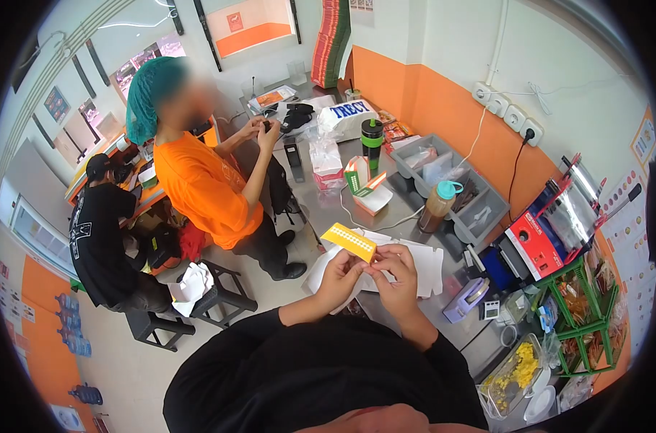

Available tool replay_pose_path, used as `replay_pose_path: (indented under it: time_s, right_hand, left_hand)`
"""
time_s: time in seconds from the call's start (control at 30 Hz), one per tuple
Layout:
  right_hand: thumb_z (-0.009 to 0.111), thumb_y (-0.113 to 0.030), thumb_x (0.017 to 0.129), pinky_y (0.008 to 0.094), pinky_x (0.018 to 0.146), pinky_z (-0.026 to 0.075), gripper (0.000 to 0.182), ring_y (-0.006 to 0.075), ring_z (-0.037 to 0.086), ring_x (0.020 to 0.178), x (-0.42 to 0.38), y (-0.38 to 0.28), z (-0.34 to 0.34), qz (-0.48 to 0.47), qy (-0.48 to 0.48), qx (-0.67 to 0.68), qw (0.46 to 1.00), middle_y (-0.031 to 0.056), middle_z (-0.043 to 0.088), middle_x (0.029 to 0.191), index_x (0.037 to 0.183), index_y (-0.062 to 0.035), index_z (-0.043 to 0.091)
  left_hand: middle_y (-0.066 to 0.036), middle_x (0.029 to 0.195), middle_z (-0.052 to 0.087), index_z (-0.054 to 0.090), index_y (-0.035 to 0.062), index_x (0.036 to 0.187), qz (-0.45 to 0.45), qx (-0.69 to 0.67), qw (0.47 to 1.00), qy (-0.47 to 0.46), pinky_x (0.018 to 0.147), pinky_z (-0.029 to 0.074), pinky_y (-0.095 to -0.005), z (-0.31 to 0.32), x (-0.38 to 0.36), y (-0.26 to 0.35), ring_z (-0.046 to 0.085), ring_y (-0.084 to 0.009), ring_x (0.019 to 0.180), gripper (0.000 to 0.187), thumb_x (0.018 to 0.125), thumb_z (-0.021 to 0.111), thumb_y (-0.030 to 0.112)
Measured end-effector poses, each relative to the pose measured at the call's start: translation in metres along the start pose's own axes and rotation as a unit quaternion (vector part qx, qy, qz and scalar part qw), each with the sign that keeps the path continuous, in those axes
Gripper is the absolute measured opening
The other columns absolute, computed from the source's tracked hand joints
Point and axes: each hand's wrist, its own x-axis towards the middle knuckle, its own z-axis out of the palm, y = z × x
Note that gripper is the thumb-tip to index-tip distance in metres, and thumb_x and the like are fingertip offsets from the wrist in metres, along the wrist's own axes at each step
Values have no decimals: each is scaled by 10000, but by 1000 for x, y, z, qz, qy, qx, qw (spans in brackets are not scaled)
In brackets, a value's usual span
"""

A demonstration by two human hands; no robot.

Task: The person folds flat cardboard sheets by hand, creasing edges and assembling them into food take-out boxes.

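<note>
On the far left a person in a black shirt and dark cap (100, 224) is bent toward an orange counter. Next comes a black stool (225, 297) bearing crumpled white paper (192, 290), then a person in an orange shirt and green hair cover (198, 191), both hands raised around something small and dark. Along the steel table (328, 211) I see a pink-and-white packet (328, 164).

Nearer, the left hand (337, 280) has its thumb and fingers closed on the near edge of a small yellow card piece with a white patterned band (348, 242), held up above flat white card sheets (423, 263). Beyond it stand an open green, white and orange carton (362, 180) and a black-and-green tumbler (372, 141). The right hand (398, 280) pinches the yellow piece's near right corner between thumb and fingertips, its other fingers curled.

Further right are a brown-filled bottle with a turquoise lid (437, 209), beside a grey compartment tray (479, 216), and a lavender tape dispenser (465, 299). A clear tray of yellow food (512, 375) sits near the table's corner, below a red-and-blue machine (541, 242); green plastic baskets (579, 317) close the row.
</note>
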Motion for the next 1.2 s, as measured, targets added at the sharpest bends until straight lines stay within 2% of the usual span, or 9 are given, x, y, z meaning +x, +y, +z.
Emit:
replay_pose_path:
  time_s: [0.17, 0.33, 0.67, 0.77, 0.87, 1.0, 1.07, 1.13, 1.2]
  right_hand:
    - [774, -30, 771, 332, 887, 542, 284, 248, 585, 1117, -1, -7, 8, 18, -38, 41, 998, 142, 571, 1119, 994, -8, 599]
    - [666, -60, 875, 326, 739, 589, 357, 241, 650, 1036, -10, -5, 9, 188, -117, 44, 974, 128, 621, 1062, 1170, 4, 473]
    - [628, -90, 922, 268, 580, 568, 178, 124, 669, 752, -11, 22, -1, 233, -74, 63, 968, 103, 642, 907, 1001, 19, 512]
    - [621, -98, 938, 235, 524, 525, 155, 65, 607, 614, -1, 18, -5, 235, -8, 92, 968, 45, 616, 782, 903, 11, 518]
    - [619, -82, 937, 233, 546, 527, 137, 80, 637, 646, -3, 17, -9, 229, -44, 45, 971, 43, 628, 774, 912, 16, 526]
    - [628, -75, 931, 240, 582, 539, 136, 99, 669, 696, -8, 25, -4, 196, -5, 82, 977, 94, 677, 838, 908, 23, 537]
    - [656, -41, 897, 273, 642, 569, 124, 167, 711, 786, -11, 30, -7, 139, 0, -5, 990, 168, 704, 975, 898, 33, 557]
    - [649, -2, 886, 290, 694, 582, 97, 185, 705, 846, -10, 21, -5, 72, -3, -70, 995, 187, 688, 1049, 911, 40, 565]
    - [643, 38, 875, 308, 745, 596, 85, 204, 698, 905, -9, 16, -4, 4, -4, -133, 991, 205, 672, 1124, 923, 47, 573]
  left_hand:
    - [-67, 1065, 657, 557, 17, 1151, 1, 10, 1000, 16, 885, 482, -280, -8, 4, 4, 616, -121, 996, 192, 959, 568, 24]
    - [-62, 1066, 669, 573, 18, 1138, -46, -33, 998, 20, 832, 508, -276, -12, 3, 14, 639, -117, 936, 214, 926, 601, -3]
    - [-78, 1006, 654, 590, -4, 1089, -21, 178, 984, 15, 806, 511, -296, -14, 10, 21, 638, -165, 917, 233, 879, 672, 52]
    - [-141, 1100, 557, 517, 19, 1150, 78, 417, 898, -120, 811, 495, -371, -7, 8, 31, 579, -275, 985, 497, 729, 765, 110]
    - [-137, 1015, 599, 569, 10, 1083, 137, 482, 859, -101, 790, 508, -363, 0, 7, 39, 607, -283, 921, 423, 730, 771, 129]
    - [-117, 951, 653, 623, -5, 1000, 76, 454, 882, -100, 751, 521, -326, -7, 7, 29, 641, -214, 848, 295, 776, 768, 123]
    - [-90, 894, 692, 653, -11, 955, -111, 313, 941, -61, 671, 515, -296, -6, 8, 32, 667, -151, 773, 169, 831, 732, 72]
    - [-79, 951, 699, 643, -23, 1015, -129, 286, 948, -58, 683, 522, -258, -14, 12, 15, 662, -106, 798, 141, 888, 673, 32]
    - [-79, 960, 695, 635, -27, 1042, -91, 75, 993, 0, 733, 541, -274, -15, 14, 3, 670, -136, 831, 159, 893, 660, 23]
